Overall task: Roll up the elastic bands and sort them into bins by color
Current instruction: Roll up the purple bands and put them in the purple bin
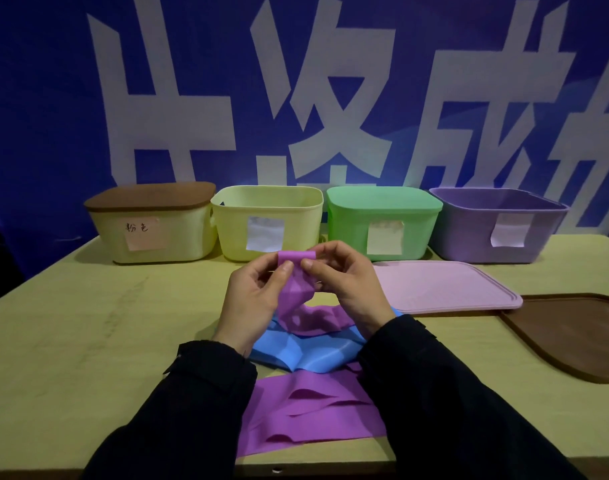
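A person's two hands meet at the middle of the view, above a yellowish counter (88, 323). The left hand (251, 299) and the right hand (344, 282) each pinch, thumb against curled fingers, the top end of a purple elastic band (296, 292), where a small fold or first turn of a roll sits between the thumbs.

From the hands the band hangs down toward six o'clock, its long axis running toward the person's body, then trails onto the counter. Both hands are equally near the held end. The roll, by my judgement, would travel down that length.

Under the trailing part lies a blue band (296, 351). More purple band (306, 414) lies nearest the viewer; whether it is the same strip is unclear, as dark sleeves cover the joins.

At twelve o'clock stands a row of four bins. The purple bin (503, 233), at about one o'clock, is open. Its label (509, 232) looks blank. A pink lid (445, 289) and a brown lid (573, 337) lie at three o'clock, the brown one cut off by the frame edge.
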{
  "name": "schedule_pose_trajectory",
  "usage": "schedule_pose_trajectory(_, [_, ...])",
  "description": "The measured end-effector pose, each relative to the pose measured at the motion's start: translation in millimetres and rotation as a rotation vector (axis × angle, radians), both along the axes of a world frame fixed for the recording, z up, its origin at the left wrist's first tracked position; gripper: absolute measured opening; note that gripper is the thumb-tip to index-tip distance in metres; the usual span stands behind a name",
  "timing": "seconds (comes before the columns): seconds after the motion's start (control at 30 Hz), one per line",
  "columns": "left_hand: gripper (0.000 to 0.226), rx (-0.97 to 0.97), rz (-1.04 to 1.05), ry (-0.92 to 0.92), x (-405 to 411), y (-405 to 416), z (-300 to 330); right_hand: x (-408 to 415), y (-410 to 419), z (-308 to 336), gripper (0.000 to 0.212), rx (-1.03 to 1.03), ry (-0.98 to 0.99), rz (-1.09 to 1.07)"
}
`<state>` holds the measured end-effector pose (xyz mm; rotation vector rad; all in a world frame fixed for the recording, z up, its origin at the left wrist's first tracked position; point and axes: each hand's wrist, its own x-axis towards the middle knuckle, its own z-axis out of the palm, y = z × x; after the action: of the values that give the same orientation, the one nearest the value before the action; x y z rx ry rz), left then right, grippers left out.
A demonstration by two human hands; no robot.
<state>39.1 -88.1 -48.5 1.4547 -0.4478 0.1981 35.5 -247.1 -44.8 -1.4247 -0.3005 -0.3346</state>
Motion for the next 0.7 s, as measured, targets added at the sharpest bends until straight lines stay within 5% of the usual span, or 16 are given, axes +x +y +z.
schedule_pose_trajectory(0.7, [0.023, -0.004, 0.049, -0.056, -1.5, 0.5, -1.2, -4.1, 0.9, 0.4, 0.015, -0.086, -0.116, 0.021])
